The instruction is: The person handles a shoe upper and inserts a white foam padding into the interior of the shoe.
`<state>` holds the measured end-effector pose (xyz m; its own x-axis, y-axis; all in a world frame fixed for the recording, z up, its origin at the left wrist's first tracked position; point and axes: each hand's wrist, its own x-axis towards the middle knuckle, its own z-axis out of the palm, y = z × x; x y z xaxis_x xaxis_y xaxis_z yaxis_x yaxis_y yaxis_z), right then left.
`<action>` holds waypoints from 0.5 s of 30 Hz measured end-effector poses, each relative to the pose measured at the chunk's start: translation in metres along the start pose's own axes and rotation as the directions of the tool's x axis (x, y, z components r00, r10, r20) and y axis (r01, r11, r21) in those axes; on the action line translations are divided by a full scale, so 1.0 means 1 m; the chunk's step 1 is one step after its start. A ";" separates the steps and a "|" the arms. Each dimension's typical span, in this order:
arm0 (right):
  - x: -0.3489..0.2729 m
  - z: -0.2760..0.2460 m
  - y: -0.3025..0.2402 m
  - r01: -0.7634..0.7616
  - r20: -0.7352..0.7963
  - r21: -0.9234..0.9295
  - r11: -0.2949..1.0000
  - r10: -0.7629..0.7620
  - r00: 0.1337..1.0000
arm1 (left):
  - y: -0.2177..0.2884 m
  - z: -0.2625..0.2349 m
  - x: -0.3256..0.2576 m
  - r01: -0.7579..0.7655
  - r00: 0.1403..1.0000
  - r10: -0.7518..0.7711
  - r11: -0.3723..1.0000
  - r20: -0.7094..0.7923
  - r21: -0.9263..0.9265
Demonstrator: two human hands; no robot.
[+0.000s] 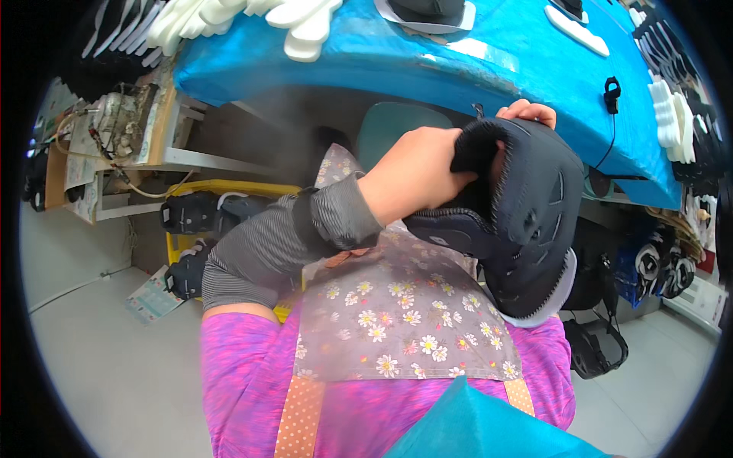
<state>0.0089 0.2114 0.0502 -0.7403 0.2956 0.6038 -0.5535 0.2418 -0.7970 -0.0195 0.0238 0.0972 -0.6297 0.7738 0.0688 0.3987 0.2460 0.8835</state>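
Note:
In front of my chest is a padded black boot [538, 198] with zigzag stitching along its opening. It is tilted, with its toe pointing down toward me and a pale sole edge showing there. My left hand [424, 168], in a grey striped sleeve, pinches the rim of the opening, thumb toward the inside. Over the boot's far upper edge curl the fingers of my right hand [528, 113], gripping it from behind. The rest of that hand and its forearm are hidden by the boot.
A blue-covered table [336, 65] stands ahead, with white foot-shaped pieces [309, 34] stacked at its left. Another black boot [427, 9] sits at its far edge. A black clip [611, 95] has a cable. At left, a yellow crate [244, 185] holds black boots; a stool [393, 126] is under the table.

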 end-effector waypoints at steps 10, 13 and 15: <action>-0.011 -0.004 0.008 -0.126 0.044 0.634 0.763 0.126 0.991 | -0.002 0.004 -0.003 -0.161 0.987 0.154 0.921 0.049 0.354; -0.017 -0.004 0.012 -0.063 -0.009 0.584 0.809 0.084 0.996 | 0.001 0.007 -0.004 0.010 0.997 -0.032 0.951 0.065 0.308; -0.021 0.000 0.021 -0.153 0.076 0.675 0.722 0.138 0.987 | -0.003 0.005 -0.007 -0.068 0.992 0.027 0.940 0.126 0.334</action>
<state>0.0130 0.2098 0.0212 -0.8367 0.2548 0.4848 -0.5436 -0.4949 -0.6780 -0.0127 0.0212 0.0920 -0.5297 0.8475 0.0342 0.6405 0.3732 0.6711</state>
